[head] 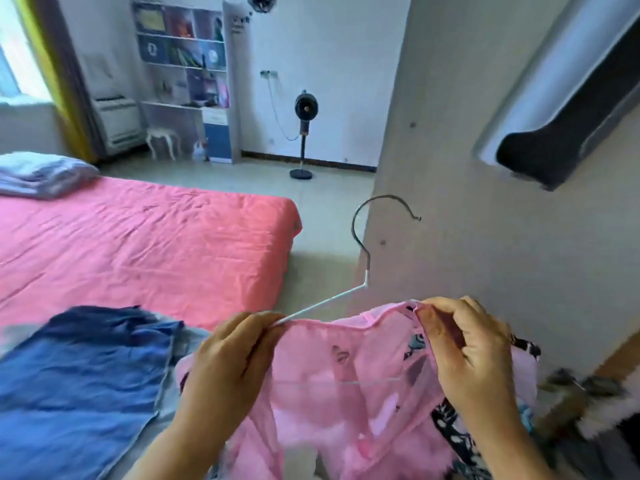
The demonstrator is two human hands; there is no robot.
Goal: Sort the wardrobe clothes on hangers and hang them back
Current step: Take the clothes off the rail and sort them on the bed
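Note:
A thin pink garment (pixel 346 410) with a dark floral print hangs in front of me on a white wire hanger (pixel 325 301). The hanger's metal hook (pixel 377 206) points up and to the right. My left hand (pixel 232 362) pinches the garment's left shoulder together with the hanger arm. My right hand (pixel 464 344) grips the right side of the neckline, with the hanger's right arm hidden under the cloth. The hanger's bottom bar shows faintly through the fabric.
A bed with a coral sheet (pixel 138 244) fills the left, with blue denim clothes (pixel 79 372) on its near end and a folded blanket (pixel 41 174) at the far end. The wardrobe's side panel (pixel 485 237) stands right. More clothes (pixel 588 403) lie lower right. A standing fan (pixel 304 133) is beyond.

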